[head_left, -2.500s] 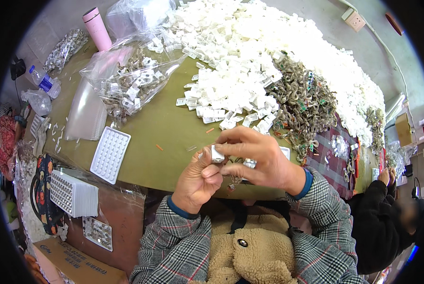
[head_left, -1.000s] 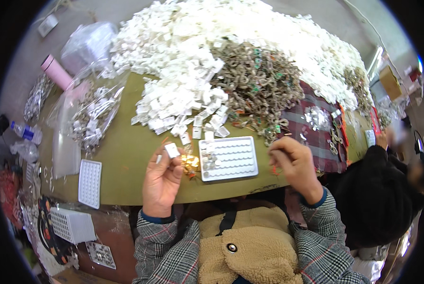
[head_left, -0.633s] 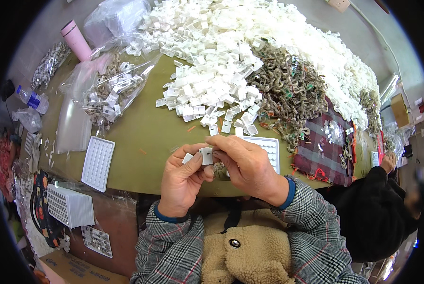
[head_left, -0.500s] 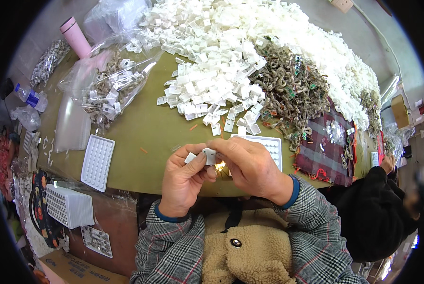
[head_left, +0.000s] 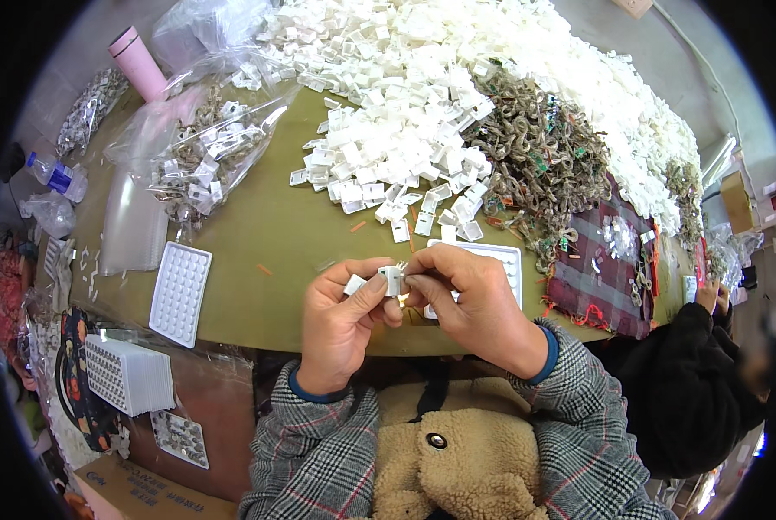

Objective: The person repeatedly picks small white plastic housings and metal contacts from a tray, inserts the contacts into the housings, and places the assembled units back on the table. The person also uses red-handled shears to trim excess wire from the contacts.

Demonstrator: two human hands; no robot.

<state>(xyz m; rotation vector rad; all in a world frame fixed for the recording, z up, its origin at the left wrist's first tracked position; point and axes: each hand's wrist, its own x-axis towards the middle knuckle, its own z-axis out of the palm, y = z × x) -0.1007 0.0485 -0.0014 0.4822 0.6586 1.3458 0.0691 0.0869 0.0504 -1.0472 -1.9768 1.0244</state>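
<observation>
My left hand (head_left: 340, 314) is closed around a small white plastic housing (head_left: 391, 277), its thumb on the front. A dark slot shows in the housing, and thin pale wire ends stick up at its top. Between the same hand's fingers sits a second white piece (head_left: 354, 284). My right hand (head_left: 475, 290) is pinched close against the housing's right side; what its fingertips hold is hidden. Beyond the hands lies a heap of white plastic housings (head_left: 405, 143). Right of it is a pile of coiled clear-and-brown wires with small green parts (head_left: 540, 147).
A white tray with round pockets (head_left: 180, 295) lies left, another (head_left: 511, 264) partly behind my right hand. Stacked trays (head_left: 128, 377) stand lower left. A filled plastic bag (head_left: 206, 160), pink flask (head_left: 138, 65) and plaid cloth (head_left: 600, 269) surround the work. At right sits another person (head_left: 683, 390).
The housing has turned in my left hand, so its slot and wire ends now show. My right fingers have drawn slightly back and curled beside it. The view has shifted a little.
</observation>
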